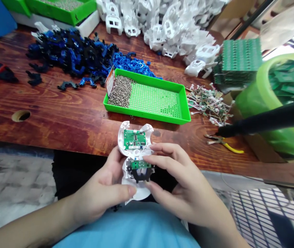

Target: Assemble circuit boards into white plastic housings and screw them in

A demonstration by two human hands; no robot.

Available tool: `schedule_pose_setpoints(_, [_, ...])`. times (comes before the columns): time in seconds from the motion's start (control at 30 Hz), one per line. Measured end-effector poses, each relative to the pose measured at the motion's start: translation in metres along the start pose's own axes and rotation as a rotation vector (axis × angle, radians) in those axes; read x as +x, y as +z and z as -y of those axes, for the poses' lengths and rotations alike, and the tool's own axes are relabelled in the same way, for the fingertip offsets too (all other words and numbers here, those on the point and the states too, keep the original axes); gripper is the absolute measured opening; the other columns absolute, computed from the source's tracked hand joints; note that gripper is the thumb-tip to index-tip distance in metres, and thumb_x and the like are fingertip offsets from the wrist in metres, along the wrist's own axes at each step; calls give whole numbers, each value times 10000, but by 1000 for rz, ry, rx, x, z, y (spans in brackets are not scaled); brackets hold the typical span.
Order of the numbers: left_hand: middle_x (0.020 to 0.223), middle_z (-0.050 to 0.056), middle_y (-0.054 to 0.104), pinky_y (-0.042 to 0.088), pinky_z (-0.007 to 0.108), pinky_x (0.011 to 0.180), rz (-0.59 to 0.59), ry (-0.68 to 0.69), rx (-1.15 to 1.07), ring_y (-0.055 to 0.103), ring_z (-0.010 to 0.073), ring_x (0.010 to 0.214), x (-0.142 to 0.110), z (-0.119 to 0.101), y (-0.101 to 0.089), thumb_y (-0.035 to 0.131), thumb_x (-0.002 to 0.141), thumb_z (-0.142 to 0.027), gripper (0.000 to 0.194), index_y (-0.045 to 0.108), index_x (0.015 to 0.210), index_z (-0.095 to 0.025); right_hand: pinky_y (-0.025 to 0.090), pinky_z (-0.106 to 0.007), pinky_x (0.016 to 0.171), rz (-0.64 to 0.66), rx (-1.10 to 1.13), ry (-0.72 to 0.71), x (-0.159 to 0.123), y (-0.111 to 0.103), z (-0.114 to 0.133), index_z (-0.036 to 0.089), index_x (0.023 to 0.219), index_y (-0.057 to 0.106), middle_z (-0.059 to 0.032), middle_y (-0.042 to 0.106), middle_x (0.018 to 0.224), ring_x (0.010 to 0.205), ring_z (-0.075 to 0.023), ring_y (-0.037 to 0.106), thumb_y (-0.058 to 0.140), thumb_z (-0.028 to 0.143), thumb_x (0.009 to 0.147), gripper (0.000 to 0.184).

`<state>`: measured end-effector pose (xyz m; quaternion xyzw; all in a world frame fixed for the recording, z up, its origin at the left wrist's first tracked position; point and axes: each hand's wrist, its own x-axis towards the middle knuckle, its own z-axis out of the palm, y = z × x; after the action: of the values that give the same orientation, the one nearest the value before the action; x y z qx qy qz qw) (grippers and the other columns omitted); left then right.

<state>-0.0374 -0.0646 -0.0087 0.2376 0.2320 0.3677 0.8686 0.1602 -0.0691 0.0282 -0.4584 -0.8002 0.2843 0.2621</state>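
I hold a white plastic shell (pixel 136 151) at the near edge of the wooden table (pixel 66 117). A green circuit board (pixel 135 138) sits in its upper half. Lower down are a smaller green board and a black plastic part (pixel 139 171). My left hand (pixel 103 191) grips the shell from the left and below, thumb pressed on its lower rim. My right hand (pixel 180 182) touches it from the right: the forefinger lies on the small board, the thumb is under the black part.
A green tray (pixel 150 97) with a heap of small screws (pixel 119 91) lies just beyond. Behind are piles of blue and black parts (pixel 77 55), white shells (pixel 167 24), stacked green boards (pixel 241 57), wired boards (pixel 210 101). At right: a green tub (pixel 263 100), a black tool (pixel 265 120), yellow-handled cutters (pixel 224 143).
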Motion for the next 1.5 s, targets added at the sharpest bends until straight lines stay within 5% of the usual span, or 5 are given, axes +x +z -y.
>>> schedule_pose_setpoints(0.33, [1438,8,506,403,321,1069,-117,42,173,467,208,1309,5,3,2,628,881,-143,631,369,1411,-368,497,-318,1000,165,-166,28,9,-9,10,232,1213,594,-82,494,1323,1204,-184,518,604,212,865,349])
schedule_pose_setpoints(0.67, [1349,37,605,414,318,1054,-246,69,216,533,233,1255,5,1,-2,661,860,-192,642,389,1425,-334,501,-430,1019,84,-350,-201,16,2,10,119,1183,629,-159,572,1297,1225,-274,525,527,180,908,300])
schedule_pose_setpoints(0.87, [1283,44,648,489,260,954,-277,71,291,593,217,1178,5,0,2,660,864,-227,563,453,1384,-287,467,-336,1050,-311,99,142,-1,19,4,207,1265,468,-111,524,1289,1234,-191,511,629,200,851,444])
schedule_pose_setpoints(1.07, [1291,37,642,439,269,1029,-230,105,507,574,212,1209,0,2,2,616,891,-218,426,534,1307,-262,569,-244,757,-163,706,422,1,39,5,188,1046,590,-42,687,967,835,-136,672,631,249,851,208])
schedule_pose_setpoints(1.5, [1159,54,709,493,283,945,-197,37,435,653,215,1060,-1,2,3,609,894,-277,399,573,1290,-249,536,-212,620,-333,643,350,1,52,4,198,898,605,-7,643,779,669,-116,617,617,187,802,98])
